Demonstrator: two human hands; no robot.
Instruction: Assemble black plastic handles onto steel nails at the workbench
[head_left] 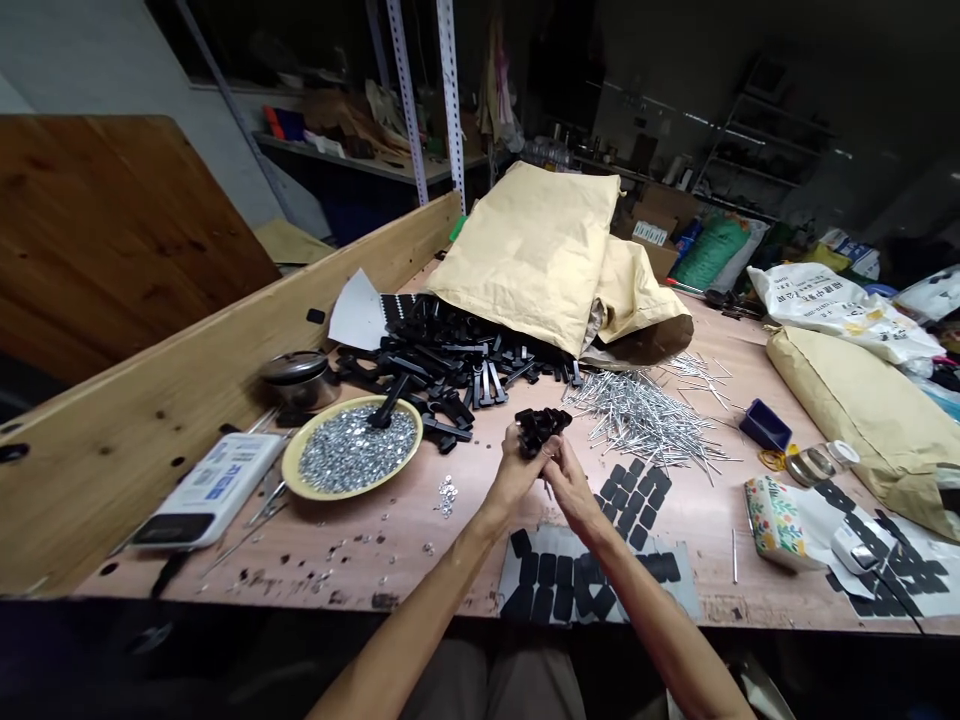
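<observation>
A bunch of black plastic parts [537, 428] is held up over the middle of the bench. My left hand [514, 472] is wrapped round its left side. Close against it, my right hand [568, 474] has its fingers pressed together at the bunch's lower right; what they pinch is hidden. A thin bit of metal shows just under the hands. Behind them lies a heap of black plastic parts with long handles [435, 365]. To the right of the hands spreads a pile of thin metal rods [649, 420]. Black rectangular pads [634, 500] lie in rows near my right forearm.
At left, a yellow bowl [296, 478] of small metal pieces stands beside a white box-shaped device [214, 490]. Big paper sacks [536, 250] lie at the back. A blue tray [765, 425], jar [814, 463] and floral tissue pack [776, 520] are right. A wooden board [247, 320] edges the left.
</observation>
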